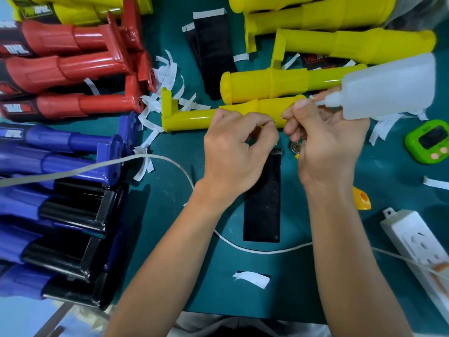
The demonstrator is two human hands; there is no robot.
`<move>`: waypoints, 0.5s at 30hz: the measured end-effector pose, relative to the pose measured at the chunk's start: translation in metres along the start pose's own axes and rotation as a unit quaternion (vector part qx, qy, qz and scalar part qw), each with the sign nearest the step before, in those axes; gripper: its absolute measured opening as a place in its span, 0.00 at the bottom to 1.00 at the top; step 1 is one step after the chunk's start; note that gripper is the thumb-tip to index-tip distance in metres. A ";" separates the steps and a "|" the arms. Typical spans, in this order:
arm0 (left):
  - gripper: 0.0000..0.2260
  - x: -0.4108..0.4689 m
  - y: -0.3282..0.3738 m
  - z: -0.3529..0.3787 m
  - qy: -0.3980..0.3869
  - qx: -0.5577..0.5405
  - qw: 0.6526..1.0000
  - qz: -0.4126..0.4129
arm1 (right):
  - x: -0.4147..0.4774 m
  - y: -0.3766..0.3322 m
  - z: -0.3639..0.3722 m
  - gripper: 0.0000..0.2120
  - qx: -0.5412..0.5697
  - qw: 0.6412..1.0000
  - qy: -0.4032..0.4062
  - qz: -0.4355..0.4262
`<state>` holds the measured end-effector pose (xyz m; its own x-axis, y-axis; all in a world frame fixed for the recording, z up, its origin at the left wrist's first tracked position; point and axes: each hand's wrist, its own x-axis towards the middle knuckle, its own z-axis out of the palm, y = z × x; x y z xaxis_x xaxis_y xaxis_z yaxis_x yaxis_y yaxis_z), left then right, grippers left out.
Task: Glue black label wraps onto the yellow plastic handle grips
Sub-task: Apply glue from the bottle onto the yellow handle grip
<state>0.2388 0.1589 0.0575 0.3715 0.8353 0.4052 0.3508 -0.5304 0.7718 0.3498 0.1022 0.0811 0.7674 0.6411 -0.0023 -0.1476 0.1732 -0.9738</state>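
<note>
A yellow handle grip [192, 117] lies across the green mat, just beyond my hands. A second yellow grip [267, 87] lies right behind it. My right hand [325, 139] holds a white glue bottle [388, 86] near its nozzle, tip pointing left. My left hand [235, 152] pinches a thin wire or pin that runs toward the nozzle tip. A black label wrap [262, 203] lies flat on the mat under my wrists. More black wraps [211, 49] lie at the back.
Red grips [68, 66] and blue grips [56, 152] with black wraps fill the left side. More yellow grips [340, 27] lie at the back right. White backing strips [167, 76], a green timer [430, 142], a power strip [418, 244], a white cable [262, 251] and a yellow cutter [362, 198] lie around.
</note>
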 end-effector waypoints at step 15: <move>0.15 0.003 0.001 -0.005 -0.076 -0.094 0.990 -0.067 | 0.002 0.000 -0.001 0.05 0.102 0.985 -0.063 0.123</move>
<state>0.2355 0.1614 0.0616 0.4632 0.8572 0.2251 0.2447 -0.3678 0.8971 0.3522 0.1023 0.0813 0.6118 0.7673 -0.1920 -0.4510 0.1390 -0.8816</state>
